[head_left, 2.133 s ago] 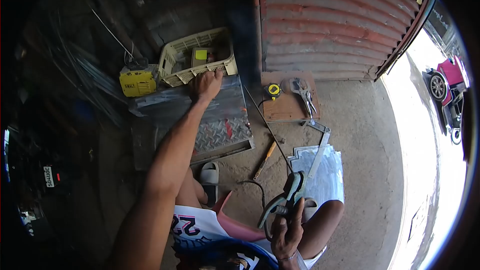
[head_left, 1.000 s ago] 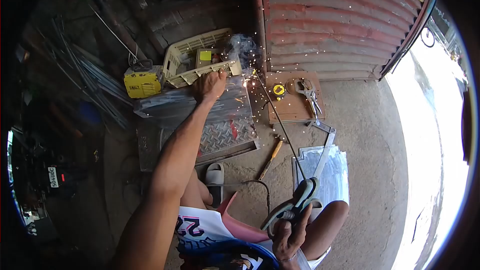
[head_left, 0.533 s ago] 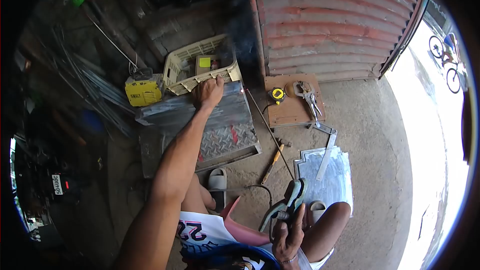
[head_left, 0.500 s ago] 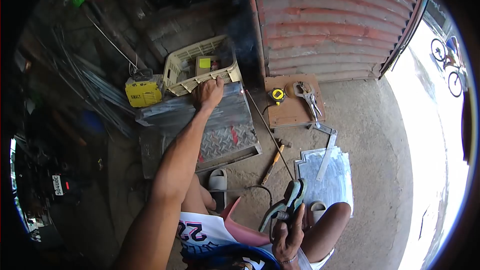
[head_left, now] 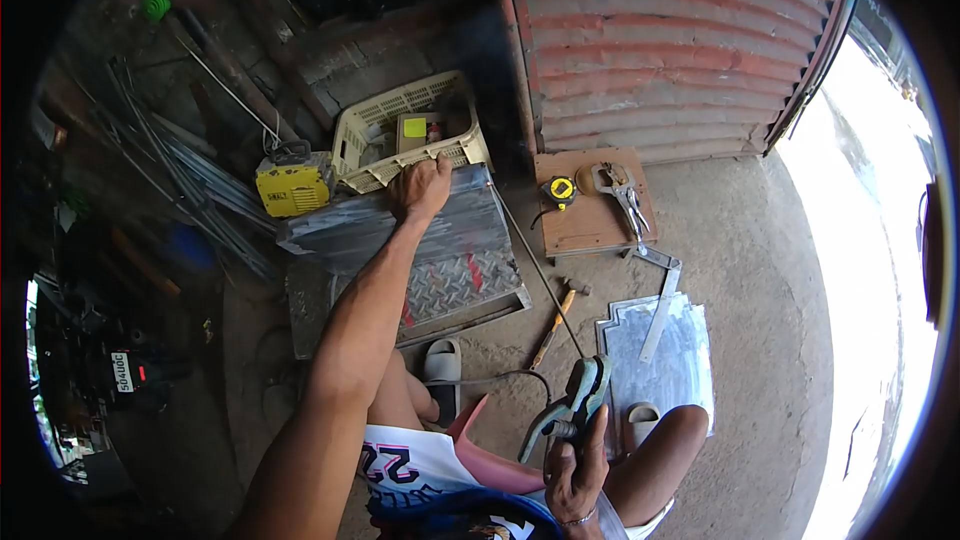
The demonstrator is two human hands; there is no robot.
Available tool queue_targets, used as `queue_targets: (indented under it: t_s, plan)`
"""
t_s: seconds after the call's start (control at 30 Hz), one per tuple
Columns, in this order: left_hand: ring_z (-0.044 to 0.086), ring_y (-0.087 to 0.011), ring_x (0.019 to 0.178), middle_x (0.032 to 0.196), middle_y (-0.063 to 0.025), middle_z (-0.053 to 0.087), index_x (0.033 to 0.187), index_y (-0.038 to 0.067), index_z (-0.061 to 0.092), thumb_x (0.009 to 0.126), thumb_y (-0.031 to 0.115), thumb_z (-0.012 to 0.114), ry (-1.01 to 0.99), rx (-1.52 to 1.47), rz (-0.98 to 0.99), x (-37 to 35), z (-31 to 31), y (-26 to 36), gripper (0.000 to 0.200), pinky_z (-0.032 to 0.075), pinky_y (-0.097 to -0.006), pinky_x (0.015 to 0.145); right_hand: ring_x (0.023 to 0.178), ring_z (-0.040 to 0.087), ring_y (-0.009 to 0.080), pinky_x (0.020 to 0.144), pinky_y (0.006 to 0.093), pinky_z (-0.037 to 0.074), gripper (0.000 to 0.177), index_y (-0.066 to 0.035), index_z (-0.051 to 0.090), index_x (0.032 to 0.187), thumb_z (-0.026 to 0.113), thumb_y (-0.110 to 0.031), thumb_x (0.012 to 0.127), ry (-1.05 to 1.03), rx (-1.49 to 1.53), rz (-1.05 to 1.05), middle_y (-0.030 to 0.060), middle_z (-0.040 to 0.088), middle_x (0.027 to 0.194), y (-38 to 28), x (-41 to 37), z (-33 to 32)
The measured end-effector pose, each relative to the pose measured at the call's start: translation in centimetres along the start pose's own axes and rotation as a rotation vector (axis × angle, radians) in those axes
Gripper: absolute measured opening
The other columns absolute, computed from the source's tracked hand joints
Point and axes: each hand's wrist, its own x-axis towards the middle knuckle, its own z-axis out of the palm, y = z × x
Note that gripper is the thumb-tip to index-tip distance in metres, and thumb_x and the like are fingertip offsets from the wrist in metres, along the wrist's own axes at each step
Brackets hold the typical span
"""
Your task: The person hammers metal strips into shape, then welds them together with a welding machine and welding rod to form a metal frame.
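Note:
My left hand (head_left: 422, 190) is closed over the upper edge of a grey metal sheet (head_left: 350, 230), which stands upright behind a diamond-patterned steel plate (head_left: 450, 285). In my right hand (head_left: 575, 480) is a green welding electrode holder (head_left: 580, 395), with the fingers wrapped around its handle. A long thin electrode (head_left: 537, 265) is clamped in its jaws and slants up and away, its far tip right at the sheet's upper right corner. A dark cable (head_left: 500, 374) runs leftward from near the holder.
Behind the sheet are a cream plastic basket (head_left: 355, 140) and a yellow welding machine (head_left: 293, 185). A low wooden stool (head_left: 580, 230) bears a tape measure (head_left: 560, 190) and locking pliers (head_left: 628, 202). On the floor lie a hammer (head_left: 555, 325), a flat metal sheet (head_left: 630, 380) and a steel square (head_left: 660, 310).
The view has shifted slightly, moving the scene a little rightward. Both hands keep their holds. The bright spot and smoke at the electrode tip have faded, and the bicycle outside has left view.

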Motion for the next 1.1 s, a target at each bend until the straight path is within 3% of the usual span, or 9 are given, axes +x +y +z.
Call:
queue_targets:
  t_s: [0.33, 0.5, 0.67, 0.73, 0.77, 0.8, 0.83, 1.03, 1.1]
  plan:
    - [0.068, -0.0449, 0.085, 0.088, -0.0222, 0.071, 0.089, 0.004, 0.075, 0.097, 0.055, 0.041, 0.014, 0.037, 0.019, -0.4, -0.7, 0.6, 0.061, 0.051, -0.0545, 0.074, 0.075, 0.065, 0.0228, 0.067, 0.032, 0.052, 0.062, 0.003, 0.024, 0.156, 0.05, -0.006, 0.099, -0.004, -0.025, -0.026, 0.024, 0.067, 0.108, -0.2, 0.2, 0.0]
    - [0.068, -0.0439, 0.078, 0.081, -0.0216, 0.071, 0.079, 0.003, 0.073, 0.098, 0.049, 0.042, 0.074, 0.038, 0.059, 0.0, 0.1, 0.1, 0.058, 0.051, -0.0558, 0.069, 0.082, 0.067, 0.0253, 0.073, 0.0317, 0.053, 0.063, 0.003, 0.024, 0.155, 0.05, -0.006, 0.099, 0.0, -0.043, -0.035, 0.0246, 0.067, 0.112, 0.1, 0.2, 0.1]
    - [0.068, -0.0442, 0.08, 0.083, -0.0216, 0.071, 0.079, 0.002, 0.072, 0.098, 0.049, 0.043, 0.001, 0.038, 0.007, -0.3, -0.6, 0.5, 0.058, 0.052, -0.0548, 0.071, 0.083, 0.067, 0.0248, 0.074, 0.0317, 0.053, 0.063, 0.003, 0.023, 0.156, 0.05, -0.006, 0.099, -0.008, -0.026, -0.026, 0.0241, 0.067, 0.111, 0.2, 0.1, 0.0]
    - [0.068, -0.0442, 0.082, 0.084, -0.0213, 0.071, 0.08, 0.002, 0.072, 0.098, 0.05, 0.043, -0.009, 0.026, 0.006, -0.2, -0.7, 0.4, 0.059, 0.052, -0.0542, 0.073, 0.069, 0.055, 0.0146, 0.061, 0.0267, 0.046, 0.064, 0.001, 0.018, 0.157, 0.048, -0.012, 0.102, 0.001, -0.043, -0.095, 0.0127, 0.061, 0.093, 0.7, 0.4, 0.3]
    - [0.068, -0.0443, 0.084, 0.086, -0.0214, 0.072, 0.08, 0.002, 0.072, 0.097, 0.05, 0.044, 0.052, -0.007, 0.05, -0.3, -0.8, 0.2, 0.059, 0.053, -0.0538, 0.075, 0.055, 0.045, 0.0053, 0.048, 0.0219, 0.038, 0.065, -0.001, 0.012, 0.159, 0.045, -0.017, 0.105, 0.01, -0.03, -0.145, 0.0018, 0.055, 0.076, 1.2, 0.7, 0.7]
    - [0.068, -0.0444, 0.086, 0.087, -0.0214, 0.072, 0.08, 0.002, 0.072, 0.096, 0.051, 0.045, 0.114, -0.041, 0.095, -0.3, -0.9, 0.2, 0.059, 0.053, -0.0533, 0.076, 0.056, 0.046, 0.0054, 0.049, 0.0219, 0.039, 0.066, -0.002, 0.012, 0.159, 0.046, -0.02, 0.105, 0.017, -0.034, -0.14, 0.0019, 0.055, 0.077, 1.4, 0.7, 0.8]
    - [0.068, -0.0438, 0.091, 0.093, -0.0218, 0.072, 0.085, 0.003, 0.073, 0.095, 0.054, 0.045, -0.059, 0.004, -0.065, 0.0, -0.8, 0.5, 0.059, 0.053, -0.0523, 0.08, 0.056, 0.046, 0.0054, 0.049, 0.0221, 0.039, 0.066, -0.002, 0.012, 0.159, 0.046, -0.019, 0.105, 0.006, -0.078, -0.14, 0.0017, 0.055, 0.077, 1.4, 0.5, 0.5]
    - [0.069, -0.0426, 0.088, 0.093, -0.0221, 0.072, 0.088, 0.004, 0.075, 0.096, 0.053, 0.043, -0.086, 0.016, -0.032, 1.0, 1.4, -1.2, 0.06, 0.053, -0.0533, 0.079, 0.056, 0.046, 0.0058, 0.049, 0.0223, 0.039, 0.064, -0.001, 0.014, 0.159, 0.045, -0.017, 0.105, 0.0, -0.118, -0.161, 0.0017, 0.056, 0.077, 0.8, 0.7, 0.5]
    - [0.069, -0.0426, 0.081, 0.086, -0.0219, 0.072, 0.081, 0.003, 0.074, 0.096, 0.05, 0.044, 0.086, -0.091, 0.042, 1.8, 3.4, -2.6, 0.057, 0.052, -0.0548, 0.075, 0.056, 0.045, 0.0054, 0.049, 0.022, 0.039, 0.066, -0.001, 0.012, 0.159, 0.046, -0.019, 0.105, 0.006, -0.106, -0.159, 0.001, 0.055, 0.077, 1.1, 0.7, 0.6]
